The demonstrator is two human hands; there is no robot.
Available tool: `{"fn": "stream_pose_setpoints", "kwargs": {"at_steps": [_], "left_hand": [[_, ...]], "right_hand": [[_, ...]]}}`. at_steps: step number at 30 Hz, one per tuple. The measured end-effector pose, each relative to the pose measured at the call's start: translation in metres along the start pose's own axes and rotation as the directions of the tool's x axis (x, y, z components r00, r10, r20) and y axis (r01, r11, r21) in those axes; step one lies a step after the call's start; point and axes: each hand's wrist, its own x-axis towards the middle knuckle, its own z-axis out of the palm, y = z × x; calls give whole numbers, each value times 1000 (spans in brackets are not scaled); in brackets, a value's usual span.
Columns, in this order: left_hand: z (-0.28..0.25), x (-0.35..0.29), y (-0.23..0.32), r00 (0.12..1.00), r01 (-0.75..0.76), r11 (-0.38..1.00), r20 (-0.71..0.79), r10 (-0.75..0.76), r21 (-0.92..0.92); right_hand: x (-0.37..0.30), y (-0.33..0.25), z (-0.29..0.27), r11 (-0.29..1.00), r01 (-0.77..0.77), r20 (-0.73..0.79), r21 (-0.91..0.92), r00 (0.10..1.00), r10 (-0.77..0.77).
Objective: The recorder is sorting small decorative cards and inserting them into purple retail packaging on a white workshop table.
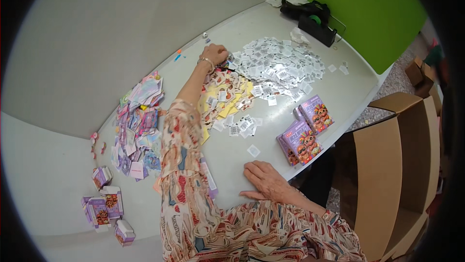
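My left hand (215, 54) reaches across the table, its fingers curled down at the edge of a small dark, shiny heap (229, 61); whatever they grip is hidden. Right beside it spreads a large pile of small white printed packets (278, 61). Below that hand lies a pile of yellow and brown picture cards (225, 95), with a few white packets on top. My right hand (266, 182) rests on the tabletop by the near edge, fingers stretched out and holding nothing. A single white packet (253, 150) lies just beyond it.
Purple printed boxes (302, 143) are stacked at the right edge. Colourful cards and pouches (140, 126) are heaped on the left, near several small purple boxes (107, 204). A black tape dispenser (317, 29) stands at the back. An open cardboard carton (380, 165) is at the right.
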Motion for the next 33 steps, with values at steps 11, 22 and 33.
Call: {"fn": "stream_pose_setpoints", "kwargs": {"at_steps": [11, 22, 33], "left_hand": [[-62, -154, -42, 963, 42, 967, 268, 28, -250], [-46, 17, -38, 973, 60, 997, -226, -46, 57], [-11, 36, -70, 977, 33, 908, -205, 58, 417]], "right_hand": [[-4, 2, -1, 999, 6, 0, -35, 1000, -6], [8, -7, -5, 1000, 6, 4, -22, 1000, -5], [19, -7, 3, 999, -9, 31, -38, 999, 11]]}}
